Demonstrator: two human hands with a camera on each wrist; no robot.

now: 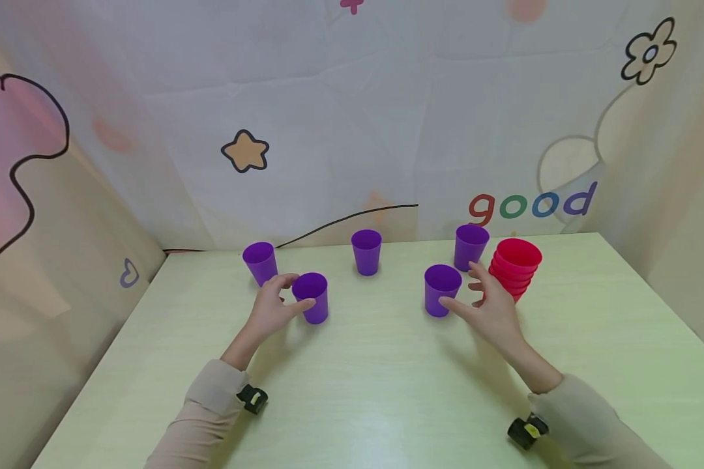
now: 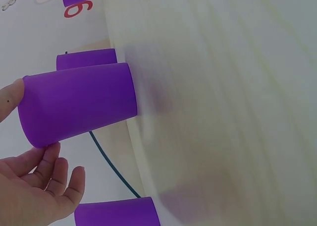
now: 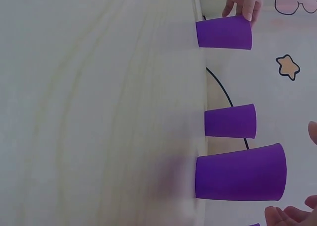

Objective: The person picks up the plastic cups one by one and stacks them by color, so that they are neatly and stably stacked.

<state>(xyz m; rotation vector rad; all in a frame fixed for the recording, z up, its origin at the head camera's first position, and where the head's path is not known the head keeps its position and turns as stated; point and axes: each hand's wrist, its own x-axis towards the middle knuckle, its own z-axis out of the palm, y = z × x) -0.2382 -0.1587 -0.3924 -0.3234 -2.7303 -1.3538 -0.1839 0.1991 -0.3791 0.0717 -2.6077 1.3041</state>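
Pale tabletop, tapered purple cups, left hand pinching one, right hand spread, empty

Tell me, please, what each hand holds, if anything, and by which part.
The left hand pinches the front-left purple tapered cup near its rim. The right hand holds nothing: its thumb and fingers stand apart from the front-right purple tapered cup.

Cups on table, stack at right

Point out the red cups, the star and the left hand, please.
Red cups [image 1: 517, 279]: head view, side of the stack.
Star [image 1: 245, 152]: head view, its middle.
Left hand [image 1: 271, 309]: head view, back of the hand.
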